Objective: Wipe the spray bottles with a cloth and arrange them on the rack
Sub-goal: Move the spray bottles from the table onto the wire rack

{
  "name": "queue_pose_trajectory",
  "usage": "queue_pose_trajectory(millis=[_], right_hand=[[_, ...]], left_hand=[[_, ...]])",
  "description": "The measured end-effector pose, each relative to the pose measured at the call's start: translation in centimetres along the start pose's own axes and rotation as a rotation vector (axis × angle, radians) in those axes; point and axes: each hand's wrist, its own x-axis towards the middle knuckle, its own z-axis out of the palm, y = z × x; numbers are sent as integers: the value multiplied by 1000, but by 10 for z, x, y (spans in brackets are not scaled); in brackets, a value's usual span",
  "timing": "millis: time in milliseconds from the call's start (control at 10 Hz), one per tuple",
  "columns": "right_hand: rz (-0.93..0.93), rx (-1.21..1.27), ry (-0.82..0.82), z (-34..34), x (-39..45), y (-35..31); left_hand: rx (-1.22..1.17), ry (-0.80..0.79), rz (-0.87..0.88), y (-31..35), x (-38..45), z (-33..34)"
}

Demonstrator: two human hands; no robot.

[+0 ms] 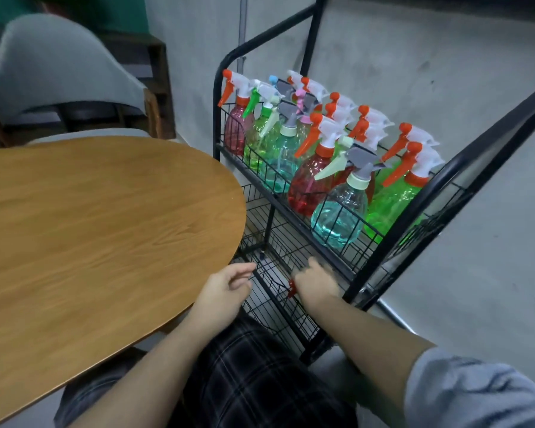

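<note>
A small red item (292,287), identity unclear, is gripped by the right hand (317,281) at the black wire rack's (346,267) lower shelf; the left hand (229,287) hangs loosely curled, holding nothing. Retrieval appears underway; wiping would follow.

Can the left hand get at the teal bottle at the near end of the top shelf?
Probably yes. The left hand holds nothing and sits below the teal bottle; only the low wire rim of the rack fronts it, so its top is clear from above.

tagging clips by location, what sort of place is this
Probably a plain indoor workroom or utility corner: bare concrete wall, a black wire rack packed with spray bottles, and a wooden table.
</note>
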Motion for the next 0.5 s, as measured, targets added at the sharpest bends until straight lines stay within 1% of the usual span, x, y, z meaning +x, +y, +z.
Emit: queue_pose_trajectory(millis=[100, 200, 300, 500], right_hand=[[-8, -5, -10, -1, 3, 2], [71, 187, -86, -9, 4, 3], [55, 251, -189, -12, 12, 9], [92, 368, -238, -17, 18, 10]], left_hand=[[-3, -22, 2, -1, 6, 3], [-35, -42, -5, -3, 12, 5], [-36, -57, -2, -6, 17, 7], [-64, -79, -2, -5, 23, 12]])
